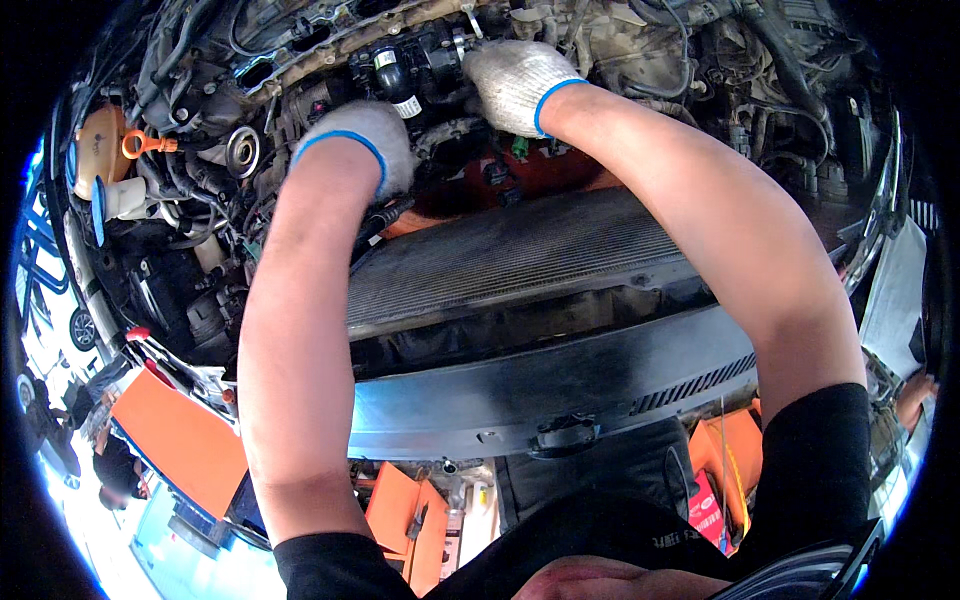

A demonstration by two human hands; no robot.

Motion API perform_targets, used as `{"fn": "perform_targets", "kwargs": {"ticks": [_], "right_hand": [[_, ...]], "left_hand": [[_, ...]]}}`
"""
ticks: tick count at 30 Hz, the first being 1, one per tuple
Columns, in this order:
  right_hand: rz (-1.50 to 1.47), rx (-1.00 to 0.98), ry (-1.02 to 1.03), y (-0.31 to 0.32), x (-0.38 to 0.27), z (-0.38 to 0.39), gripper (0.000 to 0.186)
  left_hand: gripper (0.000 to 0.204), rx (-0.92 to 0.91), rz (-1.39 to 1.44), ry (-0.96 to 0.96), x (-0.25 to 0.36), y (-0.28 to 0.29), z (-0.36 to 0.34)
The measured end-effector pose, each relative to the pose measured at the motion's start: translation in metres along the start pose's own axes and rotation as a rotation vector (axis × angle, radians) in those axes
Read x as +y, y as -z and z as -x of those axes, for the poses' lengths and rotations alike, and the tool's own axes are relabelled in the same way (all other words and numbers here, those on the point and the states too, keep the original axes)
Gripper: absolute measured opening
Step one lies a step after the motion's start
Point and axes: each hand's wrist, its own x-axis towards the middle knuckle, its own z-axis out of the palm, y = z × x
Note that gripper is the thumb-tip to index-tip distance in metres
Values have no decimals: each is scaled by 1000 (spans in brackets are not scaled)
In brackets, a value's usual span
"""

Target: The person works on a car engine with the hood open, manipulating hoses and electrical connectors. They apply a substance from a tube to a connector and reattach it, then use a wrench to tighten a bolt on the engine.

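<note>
- Head view gives me both hands at the far side of an open engine bay, gloved in white knit with blue cuffs.
- I see the left hand (pixel 378 122) from its back, over the engine parts; its fingers are hidden, so I cannot tell whether they are spread, pressed together or pinching something.
- I see the right hand (pixel 515 85) farther right, bent toward the left; its fingertips are lost among dark parts, and I cannot tell what, if anything, they pinch.
- Between the two hands I find a black cylindrical part (pixel 392 75) with white labels, just beyond the left glove; contact with it is unclear to me.
- Nearer than the hands, I have the finned radiator (pixel 520 260) running across, then a grey front panel (pixel 560 375) with a slotted vent toward its right.
- On the far left, I make out an orange-brown tank (pixel 98 150), an orange ring-shaped handle (pixel 150 144) beside it, and a blue cap (pixel 98 210) on a whitish neck.
- Near left, I see a flat orange panel (pixel 175 435), with a person (pixel 118 465) in dark clothing beyond its left edge.
</note>
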Motion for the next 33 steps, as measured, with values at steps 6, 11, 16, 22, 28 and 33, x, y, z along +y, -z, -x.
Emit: {"fn": "perform_targets", "kwargs": {"ticks": [6, 11, 16, 22, 28, 33], "right_hand": [[-10, -67, 68, 24, 12, 6, 33], [3, -130, 116, 41, 13, 4, 39], [-10, -239, 82, 54, 29, 12, 45], [49, -323, 113, 83, 13, 14, 45], [24, -376, 94, 85, 25, 18, 37], [37, -407, 77, 81, 28, 16, 32]], "left_hand": [[39, -150, 70, -37, 9, -1, 13], [38, -135, 62, -82, -1, -13, 7], [48, 337, 108, -324, -14, -18, -30], [51, 116, 1570, -194, 6, -72, -76], [46, -48, 1554, -210, 18, -31, -59], [59, 29, 966, -272, 16, 4, -47]]}}
